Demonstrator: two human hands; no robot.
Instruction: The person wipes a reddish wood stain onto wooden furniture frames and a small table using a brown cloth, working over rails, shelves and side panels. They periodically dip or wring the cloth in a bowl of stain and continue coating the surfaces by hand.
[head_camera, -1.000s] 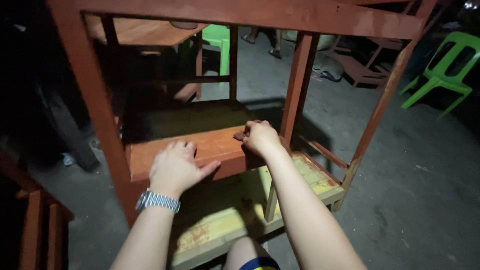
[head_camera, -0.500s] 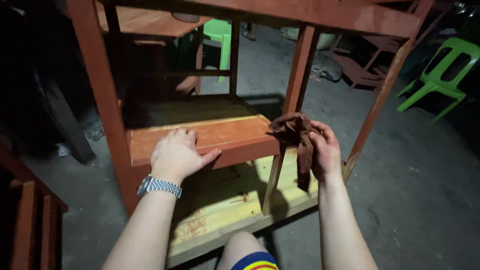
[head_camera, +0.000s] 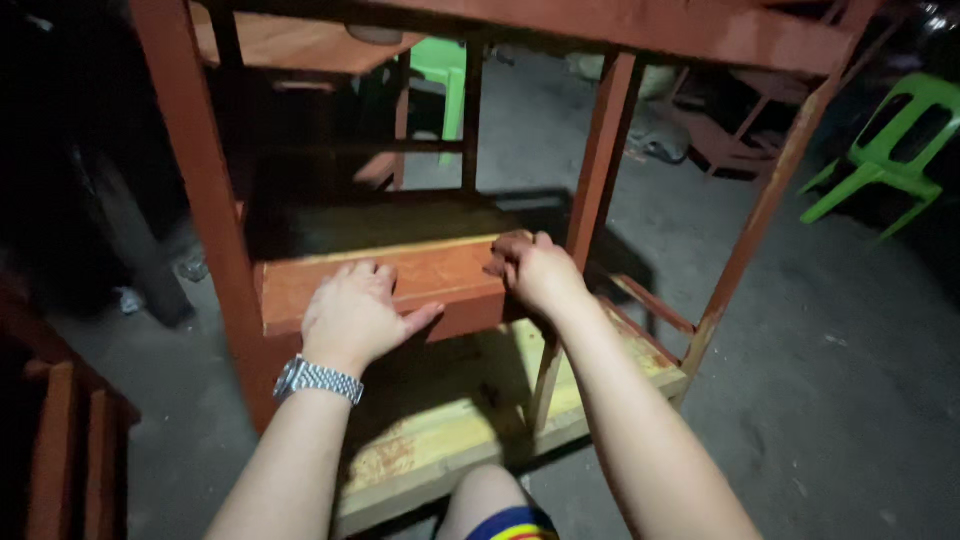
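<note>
Lying under both hands (head_camera: 440, 295): red-brown board (head_camera: 440, 280).

A bare grey concrete floor (head_camera: 860, 380) lies in dim light, brightest in the foreground and falling to black at the left. A bright green plastic chair (head_camera: 885, 150) stands on it at the far right. Left of that chair lies low reddish wooden furniture (head_camera: 715, 140); further left stands a second green plastic chair (head_camera: 442, 75), beside a red-brown wooden tabletop (head_camera: 290, 45).
</note>
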